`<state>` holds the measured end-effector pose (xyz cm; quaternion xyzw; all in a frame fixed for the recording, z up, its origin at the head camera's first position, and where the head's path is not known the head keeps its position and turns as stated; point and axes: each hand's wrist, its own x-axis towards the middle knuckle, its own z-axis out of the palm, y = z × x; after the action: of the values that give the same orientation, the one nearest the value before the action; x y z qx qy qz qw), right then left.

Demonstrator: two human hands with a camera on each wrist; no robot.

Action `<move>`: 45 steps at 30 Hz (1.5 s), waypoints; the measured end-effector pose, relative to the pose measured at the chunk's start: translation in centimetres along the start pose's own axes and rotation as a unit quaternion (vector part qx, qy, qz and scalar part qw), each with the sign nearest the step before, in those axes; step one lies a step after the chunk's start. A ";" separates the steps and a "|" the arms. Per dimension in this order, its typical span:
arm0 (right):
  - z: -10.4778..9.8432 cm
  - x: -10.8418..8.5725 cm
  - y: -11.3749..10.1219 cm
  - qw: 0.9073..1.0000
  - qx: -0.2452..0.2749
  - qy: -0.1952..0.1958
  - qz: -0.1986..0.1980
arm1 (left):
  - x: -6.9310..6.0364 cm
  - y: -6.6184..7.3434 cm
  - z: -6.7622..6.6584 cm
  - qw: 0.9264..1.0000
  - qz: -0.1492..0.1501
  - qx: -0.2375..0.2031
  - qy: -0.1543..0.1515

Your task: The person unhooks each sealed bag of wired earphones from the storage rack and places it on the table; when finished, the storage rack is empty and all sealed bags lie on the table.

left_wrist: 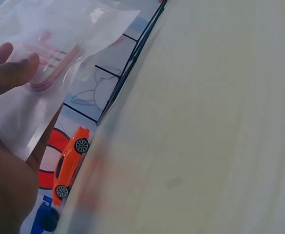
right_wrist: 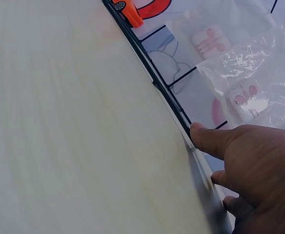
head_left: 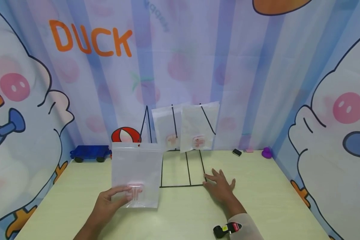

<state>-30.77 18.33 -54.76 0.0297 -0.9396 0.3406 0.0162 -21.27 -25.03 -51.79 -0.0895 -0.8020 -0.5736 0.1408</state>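
Note:
In the head view my left hand (head_left: 105,206) pinches the lower left of a whitish zip-lock bag (head_left: 136,163), thumb in front. The bag is held upright, with a small round hole at its top. Pink earphones (left_wrist: 54,58) in a clear case show through it in the left wrist view. My right hand (head_left: 220,188) has its fingers spread, touching the front right corner of a black wire rack (head_left: 177,186). Two similar bags, a left one (head_left: 162,121) and a right one (head_left: 195,125), hang on the rack's prongs, with earphones (right_wrist: 249,100) inside.
On the left stand a blue toy wagon (head_left: 91,152) and an orange toy car (left_wrist: 71,163). A small black object (head_left: 237,152), a pink block (head_left: 249,150) and a purple toy duck (head_left: 266,153) lie at the back right. A printed curtain (head_left: 183,50) closes off the table's back.

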 end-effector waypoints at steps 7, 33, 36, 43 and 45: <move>-0.1 -0.1 -0.1 1.000 0.009 0.003 -0.002 | 0.6 -0.9 -1.5 0.994 -0.089 0.062 -0.020; -0.1 0.1 0.4 1.000 0.005 -0.002 -0.002 | 2.4 -3.1 -6.7 0.963 -0.234 0.097 -0.090; -0.1 0.0 0.3 1.000 0.009 -0.002 -0.002 | 2.4 -3.2 -6.8 0.964 -0.230 0.099 -0.094; 0.0 -0.1 0.1 1.000 0.011 -0.001 -0.002 | 2.1 -3.5 -6.9 0.962 -0.233 0.109 -0.094; -0.1 -0.2 -0.1 1.000 0.013 -0.001 -0.001 | 2.2 -3.6 -6.9 0.960 -0.240 0.113 -0.094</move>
<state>-30.56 18.33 -54.69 0.0310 -0.9352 0.3524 0.0152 -23.54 -32.74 -52.20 0.0680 -0.8692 -0.4850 -0.0678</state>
